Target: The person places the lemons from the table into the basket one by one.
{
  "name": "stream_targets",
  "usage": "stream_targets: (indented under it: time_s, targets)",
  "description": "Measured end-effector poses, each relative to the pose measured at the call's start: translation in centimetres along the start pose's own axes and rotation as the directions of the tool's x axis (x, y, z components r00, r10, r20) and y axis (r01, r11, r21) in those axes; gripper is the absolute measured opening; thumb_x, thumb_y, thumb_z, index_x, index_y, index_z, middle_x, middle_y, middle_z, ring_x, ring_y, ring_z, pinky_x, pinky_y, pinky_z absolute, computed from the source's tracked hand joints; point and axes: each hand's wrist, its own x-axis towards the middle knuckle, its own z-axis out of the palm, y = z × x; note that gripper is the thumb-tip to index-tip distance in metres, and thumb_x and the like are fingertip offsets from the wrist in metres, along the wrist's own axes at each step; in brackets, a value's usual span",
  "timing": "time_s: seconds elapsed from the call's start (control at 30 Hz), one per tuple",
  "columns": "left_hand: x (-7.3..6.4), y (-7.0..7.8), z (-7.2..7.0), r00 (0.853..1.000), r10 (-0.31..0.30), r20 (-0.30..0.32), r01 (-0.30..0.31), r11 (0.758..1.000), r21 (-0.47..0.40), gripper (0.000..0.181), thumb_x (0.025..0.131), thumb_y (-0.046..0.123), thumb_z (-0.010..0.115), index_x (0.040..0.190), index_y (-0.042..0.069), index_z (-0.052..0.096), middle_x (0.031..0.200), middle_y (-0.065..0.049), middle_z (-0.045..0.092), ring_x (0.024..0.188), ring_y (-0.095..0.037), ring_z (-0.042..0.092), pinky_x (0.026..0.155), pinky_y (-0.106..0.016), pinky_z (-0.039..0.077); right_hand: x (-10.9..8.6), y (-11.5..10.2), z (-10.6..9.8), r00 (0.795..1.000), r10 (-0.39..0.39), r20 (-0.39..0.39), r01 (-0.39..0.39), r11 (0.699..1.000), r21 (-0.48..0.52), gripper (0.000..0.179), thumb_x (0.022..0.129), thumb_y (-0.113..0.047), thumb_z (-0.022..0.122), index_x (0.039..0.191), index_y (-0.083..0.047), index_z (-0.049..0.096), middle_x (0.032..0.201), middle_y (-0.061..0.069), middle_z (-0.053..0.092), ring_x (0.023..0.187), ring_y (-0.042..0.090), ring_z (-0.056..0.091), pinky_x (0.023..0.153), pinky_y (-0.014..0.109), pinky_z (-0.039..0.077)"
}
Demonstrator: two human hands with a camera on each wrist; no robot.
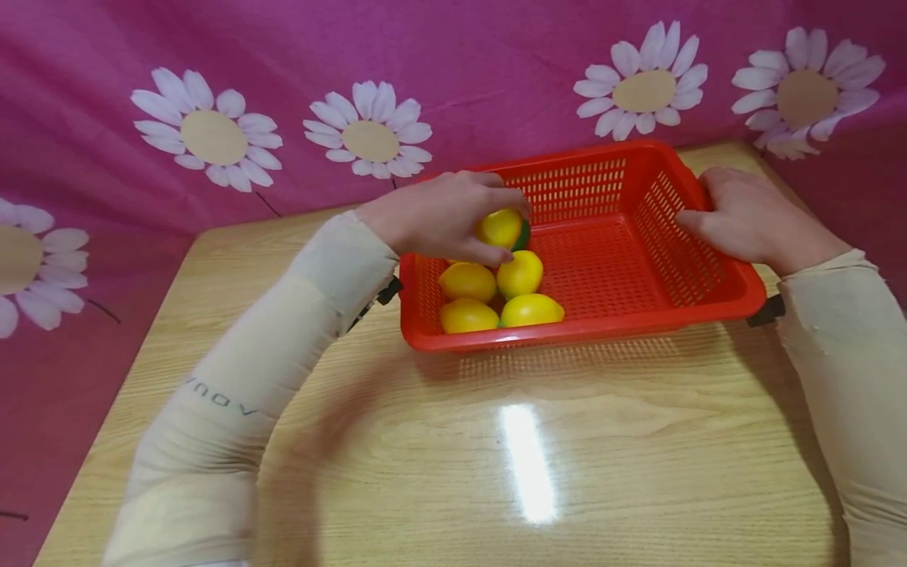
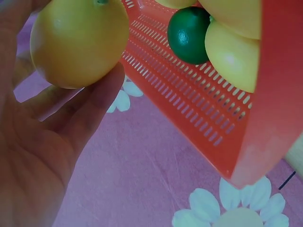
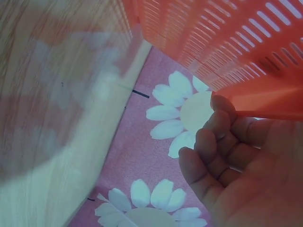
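A red plastic basket (image 1: 595, 327) with slotted walls stands toward the back of the table. My left hand (image 1: 449, 213) reaches over its left end and holds a yellow lemon (image 2: 80, 42) between thumb and fingers. Several more lemons (image 1: 531, 309) lie grouped in the basket's left part. Among them is a dark green lime (image 2: 189, 35), mostly hidden from the head view by the held lemon. At the opposite end, my right hand (image 1: 751, 216) grips the basket's right rim, thumb on the inner side. In the right wrist view its fingers (image 3: 208, 142) curl beneath the rim's edge.
The wooden table (image 1: 453, 457) carries a bright light reflection in front of the basket. Behind it hangs a pink cloth (image 1: 482, 71) printed with white daisies, close to the basket's back wall. Table edges run at left and right.
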Motion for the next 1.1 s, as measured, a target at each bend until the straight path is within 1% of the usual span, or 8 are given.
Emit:
stream_targets:
  time_s: [0.13,0.23,0.37,0.47,0.67,0.8,0.97,1.1]
  targets:
    - [0.5,0.3,0.2,1.0,-0.003,0.012,0.003,1.0,0.006,0.054,0.097,0.042,0.068,0.146,0.021,0.056,0.139,-0.004,0.06,0.114,-0.021,0.058,0.099,-0.037,0.052,0.0,-0.1,0.0,1.0,-0.003,0.0,0.003,1.0,-0.008,0.049,0.098,-0.028,0.06,0.125,0.01,0.048,0.102,0.027,0.06,0.083,0.032,0.062,0.064,0.042,0.058]
    - [1.0,0.5,0.3,1.0,-0.001,0.019,0.001,1.0,0.004,0.056,0.097,0.042,0.067,0.147,0.021,0.055,0.141,-0.004,0.06,0.116,-0.021,0.057,0.101,-0.036,0.051,-0.1,-0.2,0.0,1.0,-0.006,0.0,0.006,1.0,-0.024,0.048,0.097,-0.029,0.06,0.124,0.01,0.048,0.101,0.026,0.06,0.082,0.032,0.062,0.063,0.041,0.058]
    - [1.7,0.7,0.5,1.0,0.019,0.022,-0.019,1.0,0.003,0.054,0.097,0.042,0.067,0.146,0.021,0.056,0.139,-0.003,0.061,0.114,-0.021,0.057,0.098,-0.035,0.051,-0.1,-0.2,0.0,1.0,-0.008,0.002,0.008,0.999,-0.043,0.048,0.097,-0.03,0.06,0.123,0.009,0.048,0.101,0.025,0.059,0.084,0.032,0.06,0.063,0.039,0.055]
    - [2.1,0.9,0.6,0.999,0.032,0.027,-0.032,0.999,0.007,0.054,0.097,0.042,0.066,0.146,0.021,0.055,0.139,-0.003,0.06,0.114,-0.02,0.058,0.098,-0.034,0.051,-0.1,-0.2,0.0,1.0,-0.005,0.005,0.005,0.999,-0.036,0.048,0.097,-0.029,0.061,0.123,0.009,0.048,0.101,0.026,0.059,0.083,0.032,0.061,0.063,0.039,0.056]
    - [2.8,1.3,0.9,0.999,0.016,0.05,-0.017,1.0,0.01,0.057,0.097,0.041,0.065,0.15,0.023,0.053,0.146,-0.001,0.058,0.119,-0.018,0.058,0.102,-0.032,0.051,-0.1,-0.3,0.0,1.0,0.002,0.01,-0.001,1.0,-0.021,0.048,0.096,-0.028,0.061,0.124,0.009,0.047,0.101,0.026,0.06,0.081,0.031,0.062,0.063,0.04,0.058]
    - [3.3,1.7,0.9,0.998,0.026,0.061,-0.027,0.999,0.019,0.057,0.097,0.039,0.064,0.15,0.023,0.052,0.148,-0.001,0.057,0.121,-0.017,0.057,0.102,-0.03,0.051,0.0,-0.1,0.0,1.0,0.002,0.016,-0.002,1.0,-0.021,0.049,0.097,-0.029,0.061,0.124,0.009,0.047,0.101,0.026,0.06,0.081,0.031,0.063,0.063,0.041,0.058]
    - [4.0,2.2,1.1,0.996,0.048,0.072,-0.049,0.999,0.012,0.053,0.097,0.036,0.064,0.148,0.024,0.054,0.147,0.0,0.058,0.117,-0.015,0.057,0.101,-0.027,0.05,-0.1,-0.1,-0.1,1.0,0.003,0.011,-0.003,0.999,-0.035,0.048,0.097,-0.029,0.059,0.124,0.009,0.047,0.1,0.025,0.06,0.082,0.031,0.062,0.063,0.038,0.056]
    - [4.6,2.7,1.2,0.995,0.071,0.076,-0.072,0.997,0.017,0.05,0.097,0.035,0.064,0.145,0.023,0.055,0.142,0.0,0.06,0.113,-0.014,0.057,0.097,-0.026,0.051,-0.1,-0.2,-0.1,1.0,0.004,0.007,-0.004,0.999,-0.041,0.048,0.097,-0.029,0.059,0.124,0.01,0.047,0.1,0.026,0.06,0.084,0.032,0.061,0.063,0.039,0.055]
